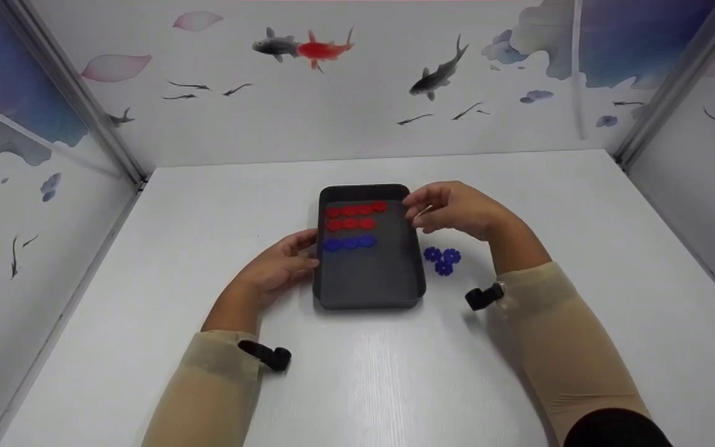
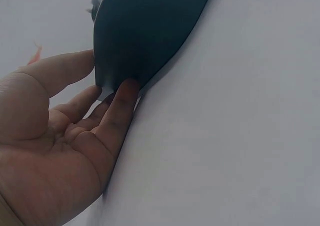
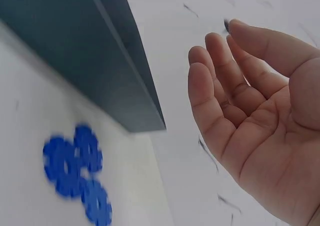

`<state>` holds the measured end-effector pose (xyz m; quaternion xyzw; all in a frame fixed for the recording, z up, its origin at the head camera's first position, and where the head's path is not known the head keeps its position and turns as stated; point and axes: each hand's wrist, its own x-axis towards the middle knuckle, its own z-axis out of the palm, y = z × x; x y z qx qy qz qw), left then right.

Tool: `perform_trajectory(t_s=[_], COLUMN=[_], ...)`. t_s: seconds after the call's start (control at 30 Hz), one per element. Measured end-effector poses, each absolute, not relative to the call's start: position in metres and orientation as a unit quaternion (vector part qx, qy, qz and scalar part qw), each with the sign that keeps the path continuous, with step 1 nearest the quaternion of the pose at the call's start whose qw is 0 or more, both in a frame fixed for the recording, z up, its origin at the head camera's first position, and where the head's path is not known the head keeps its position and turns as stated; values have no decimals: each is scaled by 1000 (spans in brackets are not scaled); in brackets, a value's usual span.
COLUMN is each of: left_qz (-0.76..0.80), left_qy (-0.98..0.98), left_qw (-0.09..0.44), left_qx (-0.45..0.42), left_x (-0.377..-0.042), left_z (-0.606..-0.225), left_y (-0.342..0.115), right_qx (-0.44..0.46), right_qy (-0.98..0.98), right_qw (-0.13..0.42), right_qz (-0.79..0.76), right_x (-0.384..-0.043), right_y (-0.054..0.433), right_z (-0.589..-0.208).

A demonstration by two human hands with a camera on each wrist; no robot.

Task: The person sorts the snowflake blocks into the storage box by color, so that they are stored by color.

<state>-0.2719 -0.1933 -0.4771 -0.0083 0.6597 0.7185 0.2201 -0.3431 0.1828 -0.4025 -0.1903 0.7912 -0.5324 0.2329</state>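
A dark grey rectangular tray [image 1: 370, 282] rests on the white table. Inside, toward its far left, red notched plastic discs [image 1: 350, 224] lie in two overlapping rows, with one row of blue notched discs [image 1: 349, 243] nearer. My left hand [image 1: 278, 268] touches the tray's outer left wall; in the left wrist view its fairly straight fingertips meet the dark wall [image 2: 145, 31]. By the tray's far right edge my right hand [image 1: 460, 210] is raised, fingers loosely bent, with nothing in its grasp. Three blue flower-shaped discs [image 1: 444, 268] lie together on the table, right of the tray.
Around the white tabletop [image 1: 345, 372] stand panels printed with fish and petals, the back panel [image 1: 357, 118] lying beyond the tray. A small black camera [image 1: 485, 297] is strapped to the right wrist, another [image 1: 267, 356] to the left.
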Motion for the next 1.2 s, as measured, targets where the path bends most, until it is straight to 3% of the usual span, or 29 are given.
perform_trajectory(t_s=[0.43,1.2], left_qz=[721,716], left_qy=[658,663], left_qw=[216,217], left_qx=[-11,-18], left_x=[-271,-272], left_z=[-478,-475], left_y=[-194,-193], right_qx=[-126,-129], right_qy=[816,866], right_qw=[248,290], right_qz=[-508,-387], right_x=[-347,-354], right_y=[240,257], right_z=[-417,-454])
